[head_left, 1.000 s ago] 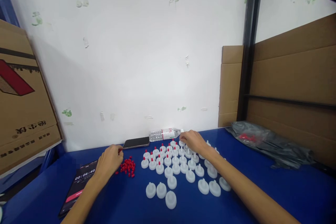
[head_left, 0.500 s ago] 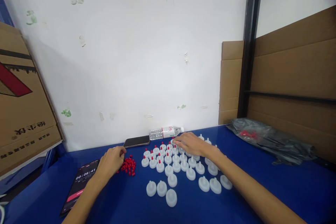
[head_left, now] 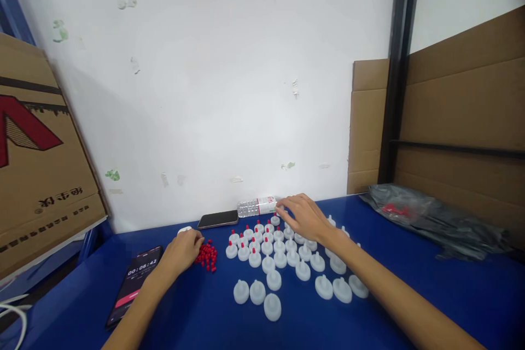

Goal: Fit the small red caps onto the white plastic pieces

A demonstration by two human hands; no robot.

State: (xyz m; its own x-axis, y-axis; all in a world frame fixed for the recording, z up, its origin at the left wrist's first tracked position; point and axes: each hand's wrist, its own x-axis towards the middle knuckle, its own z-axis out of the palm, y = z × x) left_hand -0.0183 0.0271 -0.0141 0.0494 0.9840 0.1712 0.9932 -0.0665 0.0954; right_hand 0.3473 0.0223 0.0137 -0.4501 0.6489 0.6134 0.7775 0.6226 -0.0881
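Note:
Several white plastic caps (head_left: pixel 283 262) stand in rows on the blue table (head_left: pixel 410 262); the far-left ones carry small red tips. A pile of loose red tips (head_left: pixel 208 255) lies left of them. My left hand (head_left: pixel 182 249) rests curled at that pile, its fingers closed at the pile's edge; what they pinch is too small to see. My right hand (head_left: pixel 301 217) hovers over the far rows of caps, fingers bent down and pinched near a cap at the back.
A phone showing a timer (head_left: pixel 135 283) lies at the left. A dark phone (head_left: pixel 217 219) and a lying water bottle (head_left: pixel 258 206) sit by the wall. A black plastic bag (head_left: pixel 435 219) lies at the right. Cardboard boxes stand at both sides.
My left hand slid right, up against the red pile. My right hand lifted slightly and shifted toward the far row. The camera view moved a little.

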